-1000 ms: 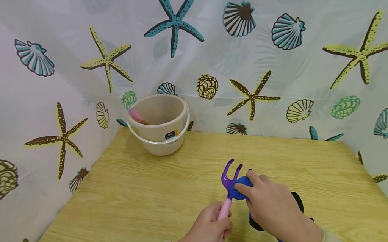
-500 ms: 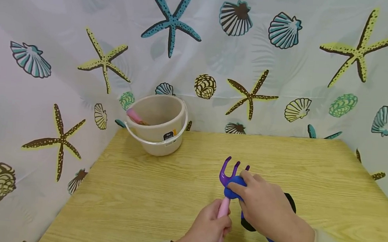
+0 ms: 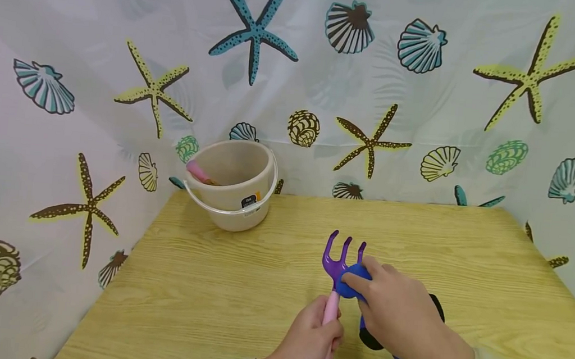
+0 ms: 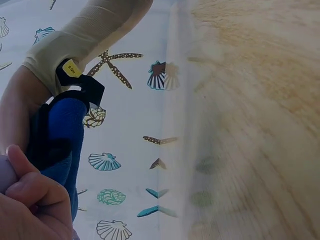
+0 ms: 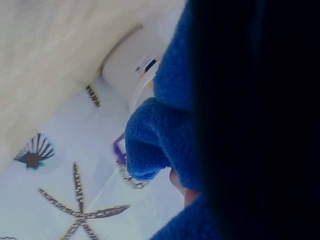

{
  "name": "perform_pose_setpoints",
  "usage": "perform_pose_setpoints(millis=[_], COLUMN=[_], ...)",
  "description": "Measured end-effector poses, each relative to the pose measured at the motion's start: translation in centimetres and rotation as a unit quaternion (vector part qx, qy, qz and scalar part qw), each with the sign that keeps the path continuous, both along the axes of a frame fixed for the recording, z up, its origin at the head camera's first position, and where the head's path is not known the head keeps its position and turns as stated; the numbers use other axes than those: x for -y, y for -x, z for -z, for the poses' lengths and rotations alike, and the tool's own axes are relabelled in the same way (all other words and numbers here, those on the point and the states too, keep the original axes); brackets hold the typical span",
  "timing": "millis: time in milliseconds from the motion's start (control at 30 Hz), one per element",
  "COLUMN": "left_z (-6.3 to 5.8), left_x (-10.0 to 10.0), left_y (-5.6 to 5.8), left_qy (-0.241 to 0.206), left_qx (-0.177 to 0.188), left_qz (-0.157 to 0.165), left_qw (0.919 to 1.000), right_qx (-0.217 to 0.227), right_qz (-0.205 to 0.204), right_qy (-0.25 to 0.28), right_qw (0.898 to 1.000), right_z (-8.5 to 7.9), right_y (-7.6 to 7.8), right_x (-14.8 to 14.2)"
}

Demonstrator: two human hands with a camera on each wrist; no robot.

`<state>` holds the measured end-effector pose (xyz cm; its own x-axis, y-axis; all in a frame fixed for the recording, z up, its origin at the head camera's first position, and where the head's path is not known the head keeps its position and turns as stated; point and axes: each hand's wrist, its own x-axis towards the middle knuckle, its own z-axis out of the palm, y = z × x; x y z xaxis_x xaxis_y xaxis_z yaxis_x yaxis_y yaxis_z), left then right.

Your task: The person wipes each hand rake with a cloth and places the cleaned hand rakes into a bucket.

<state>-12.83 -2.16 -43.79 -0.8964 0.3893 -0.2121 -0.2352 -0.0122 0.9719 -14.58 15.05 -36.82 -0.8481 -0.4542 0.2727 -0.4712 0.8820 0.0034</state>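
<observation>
My left hand (image 3: 305, 336) grips the pink handle of a small garden hand fork (image 3: 333, 267), held upright with its three purple tines pointing away. In the right hand (image 3: 401, 312) is a blue cloth (image 3: 352, 282) with black parts, pinched against the fork's neck where tines and handle meet. More of the cloth hangs below that hand. In the right wrist view the blue cloth (image 5: 150, 135) looks fluffy and bunched, with a bit of purple tine behind it. The left wrist view shows curled fingers (image 4: 42, 195) in front of the hanging cloth (image 4: 65, 130).
A beige bucket (image 3: 232, 198) with a white bail handle stands at the back left of the wooden table (image 3: 197, 296). A pink-handled tool (image 3: 199, 171) leans inside it. A curtain (image 3: 284, 89) printed with shells and starfish hangs around the table.
The right hand with the cloth shifts slightly about the fork's neck, first left, then back right, baring more of the tines. The left hand keeps its hold on the handle.
</observation>
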Motion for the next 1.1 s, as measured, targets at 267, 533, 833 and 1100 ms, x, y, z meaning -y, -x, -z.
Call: perform_pose_setpoints(millis=[267, 533, 833, 1100], left_z=[-0.2, -0.3, -1.0, -0.9], left_x=[0.3, 0.2, 0.0, 0.1], left_y=[-0.2, -0.8, -0.4, 0.0], left_qy=[-0.002, 0.002, -0.01, 0.005], left_qx=[0.008, 0.002, 0.007, -0.001], left_qz=[-0.003, -0.003, -0.011, -0.01], left_qw=[1.0, 1.0, 0.9999, 0.9999], right_qx=[-0.007, -0.114, -0.139, -0.038], right_qz=[0.023, 0.02, 0.008, -0.015], right_qy=[-0.013, -0.013, -0.001, 0.006], right_qw=[1.0, 0.993, 0.99, 0.999], right_z=[0.3, 2.2, 1.8, 0.2], right_y=[0.5, 2.9, 2.4, 0.2], right_x=[-0.4, -2.4, -2.1, 0.2])
